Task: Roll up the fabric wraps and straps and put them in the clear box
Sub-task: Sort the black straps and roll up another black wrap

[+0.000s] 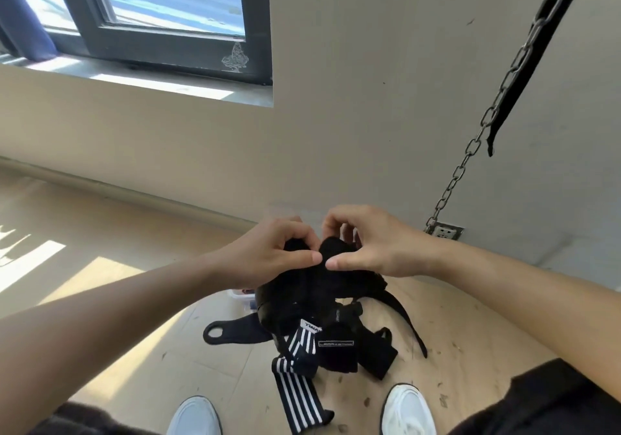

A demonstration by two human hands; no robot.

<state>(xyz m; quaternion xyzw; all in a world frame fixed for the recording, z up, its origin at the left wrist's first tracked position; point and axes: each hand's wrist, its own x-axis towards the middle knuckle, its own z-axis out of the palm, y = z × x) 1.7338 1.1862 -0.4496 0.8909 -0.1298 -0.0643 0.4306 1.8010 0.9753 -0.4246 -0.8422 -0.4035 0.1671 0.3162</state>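
Observation:
A tangled bundle of black wraps and straps hangs in front of me at waist height. My left hand and my right hand both pinch its top, thumbs nearly touching. Hanging from the bundle are a black-and-white striped wrap, a black strap with a loop hole and a thin black strap. A corner of the clear box shows on the floor just behind the bundle, mostly hidden by it.
My two white shoes stand on the wooden floor below. A metal chain with a black strap runs from the upper right down to the wall by an outlet. A window is at upper left.

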